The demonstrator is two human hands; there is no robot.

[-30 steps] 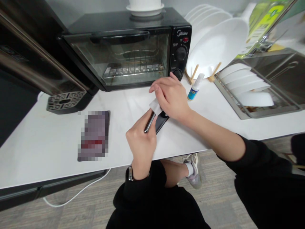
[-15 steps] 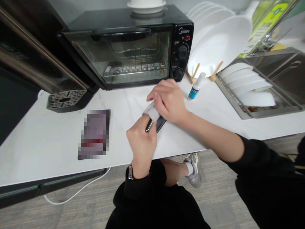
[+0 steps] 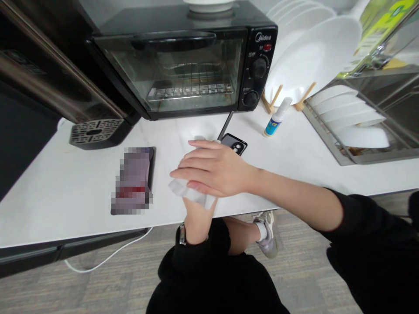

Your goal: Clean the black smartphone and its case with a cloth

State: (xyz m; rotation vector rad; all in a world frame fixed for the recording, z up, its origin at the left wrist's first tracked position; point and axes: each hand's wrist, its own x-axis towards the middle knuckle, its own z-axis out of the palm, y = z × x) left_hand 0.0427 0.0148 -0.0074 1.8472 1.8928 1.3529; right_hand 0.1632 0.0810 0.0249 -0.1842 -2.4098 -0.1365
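Observation:
My right hand (image 3: 212,168) lies over my left hand with its fingers stretched out, pressing a white tissue (image 3: 193,194) against it. Of my left hand (image 3: 198,208), only the back near the wrist shows; its fingers are hidden under the tissue and the right hand. A slim, dark, blade-like object (image 3: 225,125) sticks out beyond the hands toward the oven, and its near end is covered. Just past my right hand, a dark phone (image 3: 235,144) rests on the counter, its camera lenses facing up. To the right stands a small spray bottle (image 3: 276,120) with a blue label.
A black toaster oven (image 3: 193,72) stands behind the hands, a dish on top. White plates (image 3: 314,56) lean in a wooden rack. Bowls sit at the sink (image 3: 334,146). A pixelated flat item (image 3: 132,181) lies on the left, near a machine's drip tray (image 3: 96,132).
My right hand has come nearer and to the left, opening flat over my left hand with the tissue. The phone is now uncovered. The metal end seen at my left hand is hidden.

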